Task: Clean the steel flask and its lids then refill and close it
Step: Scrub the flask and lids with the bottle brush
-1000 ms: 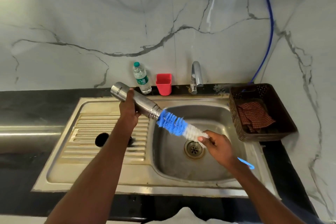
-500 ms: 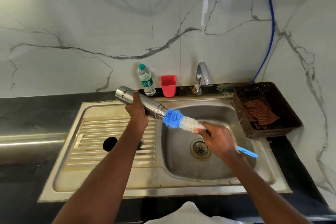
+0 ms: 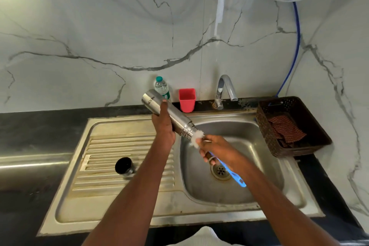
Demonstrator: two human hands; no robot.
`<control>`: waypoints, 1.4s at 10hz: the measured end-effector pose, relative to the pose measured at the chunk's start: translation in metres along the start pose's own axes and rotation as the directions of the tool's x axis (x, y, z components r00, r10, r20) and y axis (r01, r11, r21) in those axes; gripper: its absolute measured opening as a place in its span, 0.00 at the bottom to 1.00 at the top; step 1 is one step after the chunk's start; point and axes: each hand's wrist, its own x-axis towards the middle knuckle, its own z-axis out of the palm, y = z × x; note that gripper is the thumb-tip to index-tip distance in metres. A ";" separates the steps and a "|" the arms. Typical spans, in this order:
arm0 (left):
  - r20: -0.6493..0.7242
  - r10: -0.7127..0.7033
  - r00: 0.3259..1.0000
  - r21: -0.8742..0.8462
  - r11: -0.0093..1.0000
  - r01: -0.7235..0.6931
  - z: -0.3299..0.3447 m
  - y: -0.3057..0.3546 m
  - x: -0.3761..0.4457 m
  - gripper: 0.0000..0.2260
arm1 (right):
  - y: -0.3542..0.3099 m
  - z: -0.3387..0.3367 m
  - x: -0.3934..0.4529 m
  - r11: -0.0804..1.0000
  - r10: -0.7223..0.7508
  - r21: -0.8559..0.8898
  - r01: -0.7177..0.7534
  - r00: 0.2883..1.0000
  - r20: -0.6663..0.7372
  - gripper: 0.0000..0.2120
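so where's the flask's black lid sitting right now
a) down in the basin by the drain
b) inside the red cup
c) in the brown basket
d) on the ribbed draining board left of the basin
d: the black lid rests on the ribbed draining board, left of the basin, while the left hand holds the flask.

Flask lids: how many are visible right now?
1: a dark lid on the sink's ribbed drainboard, left of the left forearm. Any other lid is out of sight, possibly hidden by the arms.
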 end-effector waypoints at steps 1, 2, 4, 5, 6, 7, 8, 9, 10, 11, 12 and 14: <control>-0.103 0.003 0.995 -0.052 0.999 -0.008 -0.008 0.007 0.010 0.24 | 0.009 -0.006 -0.014 0.621 -0.253 -0.784 -0.005 0.945 -0.207 0.09; -0.134 0.011 0.991 -0.045 0.999 -0.017 -0.010 0.005 0.008 0.22 | 0.016 0.005 -0.022 0.452 -0.390 -0.887 -0.094 0.874 -0.291 0.08; -0.032 -0.002 0.999 0.007 1.000 0.003 -0.005 -0.013 -0.004 0.17 | -0.008 0.006 0.006 0.965 0.113 -0.205 -0.165 0.964 -0.241 0.14; -0.025 -0.046 0.999 0.015 0.999 0.047 -0.013 -0.013 0.003 0.24 | -0.002 -0.006 0.006 0.987 0.104 -0.112 -0.116 0.989 -0.108 0.12; -0.143 -0.126 0.982 -0.089 0.990 0.114 -0.014 -0.009 0.007 0.27 | 0.007 0.001 -0.006 0.588 -0.306 -0.808 -0.022 0.919 -0.248 0.08; -0.266 -0.170 0.949 -0.184 0.975 0.123 -0.008 -0.010 0.001 0.27 | 0.006 0.021 -0.014 0.384 -0.449 -0.921 -0.068 0.858 -0.251 0.20; -0.278 -0.102 0.955 -0.147 0.987 0.063 -0.009 -0.013 -0.005 0.26 | -0.001 0.015 -0.003 0.715 -0.197 -0.698 -0.045 0.945 -0.263 0.14; -0.085 -0.090 0.992 -0.179 0.981 0.074 -0.018 -0.011 -0.005 0.35 | -0.010 -0.012 0.006 0.936 0.326 0.099 -0.338 0.938 0.120 0.14; -0.042 -0.065 0.997 -0.180 0.982 0.056 -0.021 -0.012 -0.003 0.38 | -0.007 -0.018 0.001 0.980 0.168 -0.114 -0.163 0.985 0.036 0.14; -0.146 -0.066 0.987 -0.239 0.970 0.029 -0.022 -0.012 0.001 0.33 | 0.004 -0.002 -0.010 0.595 -0.361 -0.800 0.070 0.913 -0.189 0.09; -0.192 -0.099 0.976 -0.285 0.958 0.041 -0.021 -0.016 -0.002 0.30 | 0.015 0.015 -0.019 0.290 -0.600 -0.957 0.010 0.781 -0.173 0.10; -0.033 -0.103 0.994 -0.205 0.974 0.094 -0.027 -0.022 -0.014 0.30 | -0.001 -0.001 -0.008 0.890 0.424 0.158 -0.427 0.904 0.049 0.11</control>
